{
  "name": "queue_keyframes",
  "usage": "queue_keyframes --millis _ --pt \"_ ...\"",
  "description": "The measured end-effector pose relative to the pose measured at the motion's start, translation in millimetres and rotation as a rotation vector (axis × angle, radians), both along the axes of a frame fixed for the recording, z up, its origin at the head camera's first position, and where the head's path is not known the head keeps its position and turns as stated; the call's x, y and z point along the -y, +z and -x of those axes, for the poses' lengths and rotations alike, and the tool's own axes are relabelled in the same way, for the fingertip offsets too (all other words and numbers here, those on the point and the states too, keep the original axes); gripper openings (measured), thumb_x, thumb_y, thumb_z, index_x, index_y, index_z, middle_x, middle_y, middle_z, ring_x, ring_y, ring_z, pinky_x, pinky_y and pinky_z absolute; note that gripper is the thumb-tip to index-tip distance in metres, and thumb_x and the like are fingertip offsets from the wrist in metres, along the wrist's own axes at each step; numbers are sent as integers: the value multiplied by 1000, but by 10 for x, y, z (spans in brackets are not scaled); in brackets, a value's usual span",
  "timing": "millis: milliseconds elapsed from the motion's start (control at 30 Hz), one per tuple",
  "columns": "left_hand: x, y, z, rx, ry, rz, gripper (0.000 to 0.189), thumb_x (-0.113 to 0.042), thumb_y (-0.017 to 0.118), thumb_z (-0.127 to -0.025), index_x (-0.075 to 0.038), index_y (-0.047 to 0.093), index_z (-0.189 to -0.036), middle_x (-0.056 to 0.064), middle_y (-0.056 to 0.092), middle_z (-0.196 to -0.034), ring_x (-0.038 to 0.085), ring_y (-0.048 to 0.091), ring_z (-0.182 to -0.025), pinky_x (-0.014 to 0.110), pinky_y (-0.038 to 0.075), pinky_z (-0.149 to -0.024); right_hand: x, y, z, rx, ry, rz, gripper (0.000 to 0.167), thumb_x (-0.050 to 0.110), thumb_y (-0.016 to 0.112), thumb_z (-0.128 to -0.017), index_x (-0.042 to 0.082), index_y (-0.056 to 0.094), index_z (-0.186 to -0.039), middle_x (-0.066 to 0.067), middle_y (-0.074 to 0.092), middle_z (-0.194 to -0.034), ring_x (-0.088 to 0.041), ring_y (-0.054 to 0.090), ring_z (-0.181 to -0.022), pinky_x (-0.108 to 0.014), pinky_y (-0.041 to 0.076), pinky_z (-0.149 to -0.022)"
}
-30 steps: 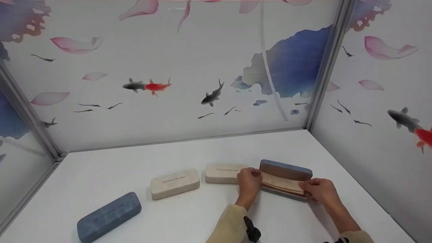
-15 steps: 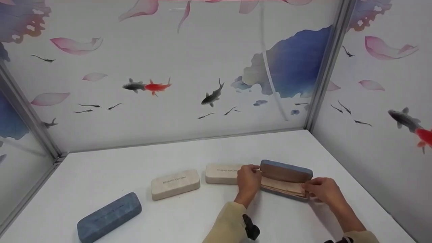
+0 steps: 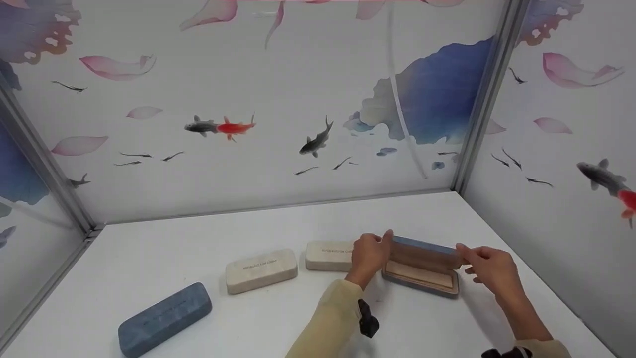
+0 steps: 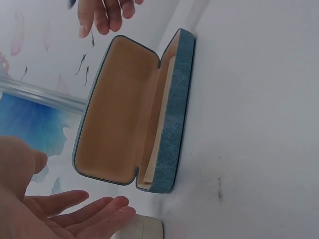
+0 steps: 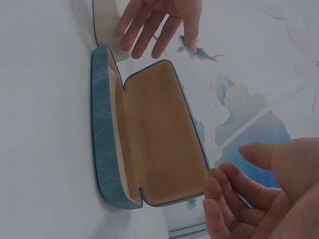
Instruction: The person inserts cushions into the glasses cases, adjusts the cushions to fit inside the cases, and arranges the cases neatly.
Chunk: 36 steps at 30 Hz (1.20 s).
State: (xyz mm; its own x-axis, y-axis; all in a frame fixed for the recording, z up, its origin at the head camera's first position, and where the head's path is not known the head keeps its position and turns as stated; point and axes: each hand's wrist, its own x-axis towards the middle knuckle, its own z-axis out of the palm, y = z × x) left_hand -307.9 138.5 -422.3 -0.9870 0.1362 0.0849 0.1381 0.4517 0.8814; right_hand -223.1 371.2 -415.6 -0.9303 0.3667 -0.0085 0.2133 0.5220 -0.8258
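Observation:
A blue glasses case [image 3: 422,252] stands with its lid raised, showing a brown lining. Inside its base lies a folded beige cloth [image 3: 420,274]. My left hand [image 3: 368,258] is at the left end of the lid, and in the left wrist view its fingers [image 4: 94,214] extend apart from the case. At the lid's right corner is my right hand [image 3: 497,271]. Its loosely bent fingers [image 5: 239,194] are close to the lid's edge in the right wrist view; I cannot tell whether they touch. Neither hand holds anything.
Two closed cream glasses cases, the nearer-left one [image 3: 261,271] and one beside my left hand [image 3: 328,256], lie on the white table [image 3: 258,325]. A closed blue case [image 3: 165,318] lies at the front left. Printed panels [image 3: 278,179] border the table.
Both hands have left the cloth, which now lies flat within the case base. My right hand has risen to the lid's right corner, and the left to its left end.

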Motion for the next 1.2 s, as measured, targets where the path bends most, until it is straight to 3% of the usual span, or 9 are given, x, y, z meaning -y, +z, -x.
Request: queue_keyframes --millis 100,200,300,400,567,700,767,933,1200 --pt "-23 50 20 43 -33 -15 46 -41 57 -100 1 72 -94 10 72 -84 17 60 -72 32 50 -67 16 -47 23 -28 -71 7 72 60 56 -95 -5 63 -124 -19 71 -112 -17 67 -89 -21 56 -67" --pt "-63 99 37 116 -47 -44 45 -41 58 -100 2 70 -97 11 70 -88 18 58 -77 33 50 -71 7 -101 56 -23 -102 30 76 63 54 -95 -5 59 -129 -24 65 -121 -24 64 -100 -20 55 -67" --pt "-116 122 39 187 -41 -73 53 -43 58 -99 7 66 -113 17 70 -108 26 65 -100 41 53 -91 -29 -158 88 23 -78 77 86 67 51 -94 -7 50 -137 -30 55 -133 -36 60 -114 -23 57 -73" --pt "-176 107 39 228 -30 -84 62 -44 58 -99 11 59 -127 24 65 -127 35 61 -122 47 49 -104 -65 -211 121 99 -35 131 96 71 47 -93 -9 38 -145 -34 43 -147 -45 50 -131 -31 58 -87" --pt "-204 60 42 241 15 -77 69 -47 55 -100 13 53 -133 28 60 -134 38 57 -129 49 46 -108 -66 -276 212 199 45 195 111 77 42 -91 -14 20 -152 -37 28 -155 -47 37 -143 -48 48 -108" --pt "-197 4 39 214 27 -54 67 -47 58 -98 13 58 -128 27 64 -125 35 62 -118 49 50 -103 -53 -332 247 249 75 220 116 78 38 -91 -17 13 -152 -39 24 -156 -49 34 -144 -52 45 -109" --pt "-189 -13 37 190 28 -41 62 -46 60 -97 12 62 -120 24 68 -114 31 66 -104 46 53 -94 -56 -342 249 256 91 223 115 78 36 -92 -18 14 -151 -39 25 -155 -49 35 -143 -49 49 -106" --pt "-172 -27 34 165 28 -58 46 -41 65 -96 5 65 -100 10 62 -84 21 56 -77 35 48 -71 -86 -350 234 265 143 241 111 77 36 -94 -18 23 -149 -36 29 -156 -47 39 -142 -41 56 -98" --pt "-158 12 51 188 36 -62 44 -39 68 -94 5 66 -99 8 61 -85 20 54 -79 37 49 -75 -131 -306 251 291 201 221 110 75 37 -95 -20 22 -149 -36 29 -155 -45 41 -142 -46 52 -103"
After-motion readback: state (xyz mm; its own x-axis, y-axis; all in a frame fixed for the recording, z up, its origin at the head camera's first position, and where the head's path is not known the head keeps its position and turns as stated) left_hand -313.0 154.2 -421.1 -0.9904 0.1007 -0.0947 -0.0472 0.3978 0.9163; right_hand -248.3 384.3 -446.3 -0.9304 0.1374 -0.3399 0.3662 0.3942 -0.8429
